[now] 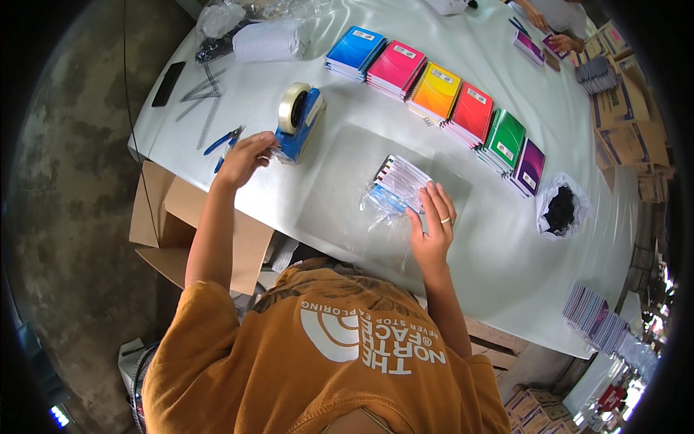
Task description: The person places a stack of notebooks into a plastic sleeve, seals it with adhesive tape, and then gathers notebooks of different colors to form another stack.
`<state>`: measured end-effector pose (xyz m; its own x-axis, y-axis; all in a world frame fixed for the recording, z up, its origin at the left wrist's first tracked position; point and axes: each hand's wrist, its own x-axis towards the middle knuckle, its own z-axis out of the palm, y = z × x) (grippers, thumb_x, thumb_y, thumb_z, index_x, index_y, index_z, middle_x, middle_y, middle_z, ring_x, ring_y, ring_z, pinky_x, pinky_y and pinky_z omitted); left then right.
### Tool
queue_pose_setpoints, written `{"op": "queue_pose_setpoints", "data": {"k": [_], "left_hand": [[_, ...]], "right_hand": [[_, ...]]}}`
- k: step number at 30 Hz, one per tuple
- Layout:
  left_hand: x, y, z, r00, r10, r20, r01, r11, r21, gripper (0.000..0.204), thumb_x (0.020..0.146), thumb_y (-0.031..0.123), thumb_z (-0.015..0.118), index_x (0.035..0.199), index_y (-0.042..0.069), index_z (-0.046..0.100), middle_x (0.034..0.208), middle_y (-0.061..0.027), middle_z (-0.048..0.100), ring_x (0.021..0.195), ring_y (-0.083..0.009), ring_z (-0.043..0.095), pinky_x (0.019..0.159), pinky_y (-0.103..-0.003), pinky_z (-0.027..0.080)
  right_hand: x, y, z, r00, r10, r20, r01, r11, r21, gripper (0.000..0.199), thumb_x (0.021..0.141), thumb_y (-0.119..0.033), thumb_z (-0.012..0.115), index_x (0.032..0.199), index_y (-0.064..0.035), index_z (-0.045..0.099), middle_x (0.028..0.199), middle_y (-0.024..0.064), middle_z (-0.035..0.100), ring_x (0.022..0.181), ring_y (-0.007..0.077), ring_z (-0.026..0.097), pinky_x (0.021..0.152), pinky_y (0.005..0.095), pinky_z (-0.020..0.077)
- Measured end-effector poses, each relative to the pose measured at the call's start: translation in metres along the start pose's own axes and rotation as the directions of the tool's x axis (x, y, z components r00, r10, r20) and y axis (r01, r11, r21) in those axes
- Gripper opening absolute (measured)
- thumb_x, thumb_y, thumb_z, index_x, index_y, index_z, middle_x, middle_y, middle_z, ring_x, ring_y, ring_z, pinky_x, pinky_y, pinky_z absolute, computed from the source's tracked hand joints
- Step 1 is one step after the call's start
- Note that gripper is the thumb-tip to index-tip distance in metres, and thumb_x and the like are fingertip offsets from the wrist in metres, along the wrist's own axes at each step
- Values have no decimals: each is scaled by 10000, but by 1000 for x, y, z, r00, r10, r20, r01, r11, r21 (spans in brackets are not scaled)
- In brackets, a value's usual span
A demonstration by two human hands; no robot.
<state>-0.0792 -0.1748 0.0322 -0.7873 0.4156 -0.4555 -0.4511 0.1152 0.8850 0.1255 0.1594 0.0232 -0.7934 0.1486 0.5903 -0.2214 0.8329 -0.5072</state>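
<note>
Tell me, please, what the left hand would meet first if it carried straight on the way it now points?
The left hand would meet the blue tape dispenser first; its fingertips seem already at the base, though contact is unclear.

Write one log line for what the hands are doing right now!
left hand: touching blue tape dispenser | right hand: flat on bagged notebook stack | table: row of coloured notebooks behind

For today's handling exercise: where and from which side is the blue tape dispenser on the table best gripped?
Probably grip the tape dispenser by its blue body below the roll, coming from the table's near edge. The left hand already touches that end; the roll and cutting end sit on the far side.
</note>
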Motion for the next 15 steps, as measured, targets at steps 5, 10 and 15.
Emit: {"op": "queue_pose_setpoints", "data": {"k": [5,10,15], "left_hand": [[-27,-58,-31,997,3,-80,16,971,240,183,849,203,629,957,60,669,983,-63,638,920,-160,580,857,-303,447],[-5,-8,24,615,536,-579,-82,774,628,288,884,239,612,782,-22,674,699,-66,643,539,-99,538,508,-237,418],[-56,46,200,967,239,-89,-244,969,-49,411,891,387,583,682,35,617,612,-64,620,453,-93,506,414,-212,399]], "right_hand": [[-3,1,8,996,19,-92,-9,994,110,373,686,-21,751,1037,-27,624,1194,102,576,1143,284,515,935,377,437],[-3,10,7,994,-13,-113,28,991,129,330,664,-12,769,962,-45,632,1166,93,591,1114,290,536,902,374,455],[1,11,6,991,-45,-127,64,986,156,358,628,-21,785,948,-55,630,1135,98,603,1098,287,546,889,367,459]]}}
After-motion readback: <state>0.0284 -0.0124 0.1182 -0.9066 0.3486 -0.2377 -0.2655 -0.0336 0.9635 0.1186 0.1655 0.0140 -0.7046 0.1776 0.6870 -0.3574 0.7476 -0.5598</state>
